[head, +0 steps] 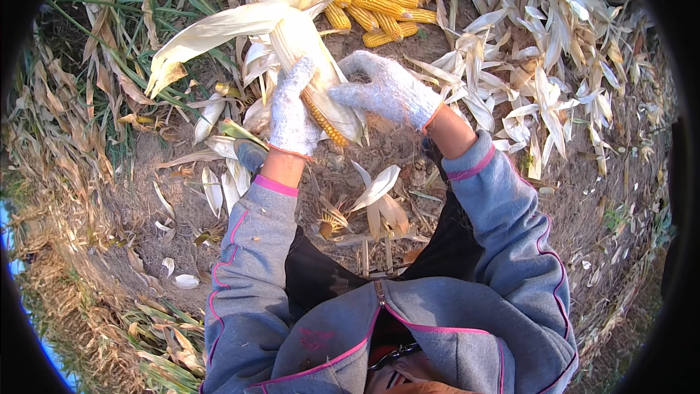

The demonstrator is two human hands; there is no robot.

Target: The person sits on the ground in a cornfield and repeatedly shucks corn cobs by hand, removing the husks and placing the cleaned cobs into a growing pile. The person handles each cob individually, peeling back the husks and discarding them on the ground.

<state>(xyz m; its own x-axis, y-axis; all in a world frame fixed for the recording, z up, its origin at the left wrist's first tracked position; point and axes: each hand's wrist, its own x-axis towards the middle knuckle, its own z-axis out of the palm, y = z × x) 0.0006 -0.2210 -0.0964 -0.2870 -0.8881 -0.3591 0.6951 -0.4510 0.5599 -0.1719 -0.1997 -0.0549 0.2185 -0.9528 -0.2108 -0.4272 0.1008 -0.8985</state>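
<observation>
An ear of corn (324, 118) is partly wrapped in pale husk, its yellow kernels bare along one strip towards its lower tip. My left hand (295, 112), in a white knitted glove, is closed around the ear from the left, with the thumb lying along the husk. Long peeled husk leaves (219, 33) spread out from the ear's upper end. My right hand (385, 90), gloved likewise, is at the ear's right side with thumb and forefinger apart. Its thumb tip meets the loose husk; the other fingertips are partly hidden.
Husked yellow ears (383, 5) lie heaped on the soil beyond my hands. Dry husks (541, 82) are piled at the right. Dry stalks and green leaves (164, 11) cover the left. Loose husk pieces (380, 191) lie between my legs, and a shoe (250, 154) shows beside my left wrist.
</observation>
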